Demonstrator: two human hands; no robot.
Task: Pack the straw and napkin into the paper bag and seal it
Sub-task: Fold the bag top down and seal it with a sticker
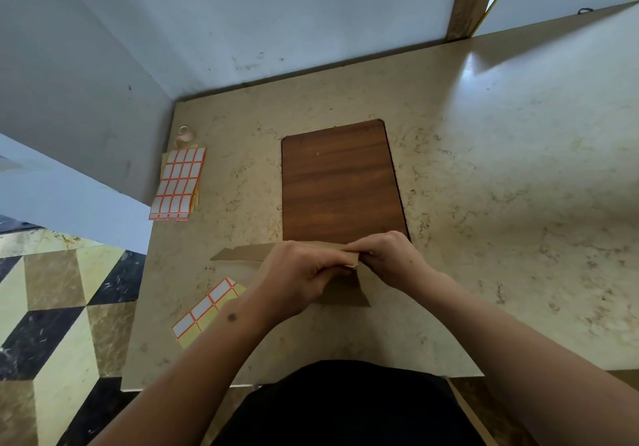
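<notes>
- Because the work is done seated at its near edge, the marbled table (484, 169) carries everything within arm's reach, with the hands at about 6 o'clock of its surface.
- The brown wooden panel (340, 182), set flush into the tabletop at the centre, lies just beyond the hands at 12 o'clock from them; it looks like a flat working spot, though nothing rests on it.
- The paper bag (242, 255) lies flat at the panel's near edge, one end sticking out toward 9 o'clock and a corner showing at 5 o'clock below the hands; the middle is covered by them, probably so that its edge can be folded over for sealing.
- The left hand (297, 274) has its fingers curled and pinches the bag's folded edge from the left; judging by the grip, it steadies the fold.
- The right hand (387, 259) meets it, fingers curled tight on the same edge from the right, so both are closed on the bag.
- A stack of label sheets (178, 182) sits at 10 o'clock by the wall, likely spare stock.
- A smaller label sheet (204, 310) lies at 8 o'clock, just beside the left wrist, handy for sealing.
- A tape roll (184, 131) sits behind the stack.
- Straw and napkin are not visible; whether they are inside the bag cannot be told.
</notes>
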